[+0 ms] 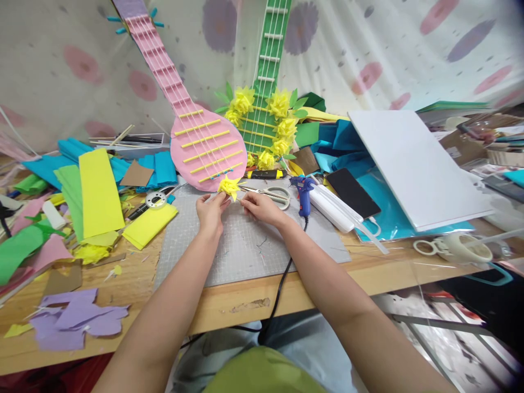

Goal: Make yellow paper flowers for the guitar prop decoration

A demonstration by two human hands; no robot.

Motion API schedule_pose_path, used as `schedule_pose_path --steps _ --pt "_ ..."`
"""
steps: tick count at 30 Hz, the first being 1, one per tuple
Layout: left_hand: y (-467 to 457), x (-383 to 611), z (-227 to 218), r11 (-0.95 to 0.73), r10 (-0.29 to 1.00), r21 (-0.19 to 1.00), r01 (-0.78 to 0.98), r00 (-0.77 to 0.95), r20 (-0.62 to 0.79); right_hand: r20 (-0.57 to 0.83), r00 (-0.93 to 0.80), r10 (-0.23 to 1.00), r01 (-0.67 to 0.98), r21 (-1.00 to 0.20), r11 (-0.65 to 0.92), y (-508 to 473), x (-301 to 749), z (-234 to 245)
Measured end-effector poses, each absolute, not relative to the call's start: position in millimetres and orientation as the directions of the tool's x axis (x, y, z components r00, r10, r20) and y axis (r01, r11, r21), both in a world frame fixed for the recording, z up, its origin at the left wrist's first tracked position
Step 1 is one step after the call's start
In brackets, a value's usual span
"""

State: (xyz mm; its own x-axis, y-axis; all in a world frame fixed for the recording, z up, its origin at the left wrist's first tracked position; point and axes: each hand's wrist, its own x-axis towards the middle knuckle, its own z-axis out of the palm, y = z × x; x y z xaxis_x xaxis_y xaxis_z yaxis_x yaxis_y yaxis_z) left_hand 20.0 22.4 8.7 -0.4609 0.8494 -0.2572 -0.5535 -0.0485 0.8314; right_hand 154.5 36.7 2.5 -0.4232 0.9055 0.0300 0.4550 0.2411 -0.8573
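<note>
My left hand (212, 211) has its fingers closed at the base of a yellow paper flower (230, 186), whose pointed petals face up. My right hand (258, 207) is just to the right, thumb and forefinger pinched close to the flower's underside; whatever sits between those fingertips is too small to make out. Behind the flower leans a pink paper lute-like instrument (210, 143) with yellow strips and white strings. Scissors (276, 196) lie on the grey cutting mat (245, 256) behind my right hand.
A blue glue gun (303, 192) with a black cord rests right of the scissors. A green instrument (260, 131) trimmed with yellow flowers stands behind. Yellow paper (100, 191) and purple scraps (82, 319) lie left; a white board (413, 164), black phone (352, 192) and cream cup (464, 246) lie right.
</note>
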Motion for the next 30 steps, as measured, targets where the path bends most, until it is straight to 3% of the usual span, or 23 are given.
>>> schedule_pose_path --steps 4,11,14,18,23,26,30 --pt "23.8 17.4 8.8 -0.05 0.843 0.829 -0.557 -0.469 -0.264 0.019 -0.427 0.904 0.407 -0.889 0.211 37.1 155.9 2.7" --pt "31.6 2.4 7.5 -0.077 0.813 0.848 -0.524 -0.525 -0.251 -0.04 -0.499 0.866 0.476 -0.848 0.234 45.0 180.6 13.2" --pt "32.7 -0.7 6.7 -0.071 0.827 0.875 -0.478 -0.519 -0.217 0.034 -0.384 0.923 0.467 -0.855 0.226 49.7 188.1 13.9" --pt "28.7 5.1 4.8 -0.007 0.915 0.923 -0.385 -0.375 -0.149 0.067 -0.191 0.979 0.385 -0.913 0.137 52.3 182.8 7.6" --pt "23.9 14.1 -0.3 0.054 0.985 0.959 -0.28 -0.145 -0.097 -0.031 -0.271 0.962 0.176 -0.984 0.018 44.9 171.8 9.5" --pt "23.0 15.9 -0.9 0.061 0.989 0.957 -0.284 -0.111 -0.096 -0.079 -0.293 0.953 0.144 -0.989 -0.037 39.8 170.1 16.6" --pt "21.2 17.7 3.1 0.115 0.981 0.933 -0.342 -0.111 -0.162 -0.129 -0.195 0.972 0.057 -0.991 -0.12 40.5 169.8 19.9"
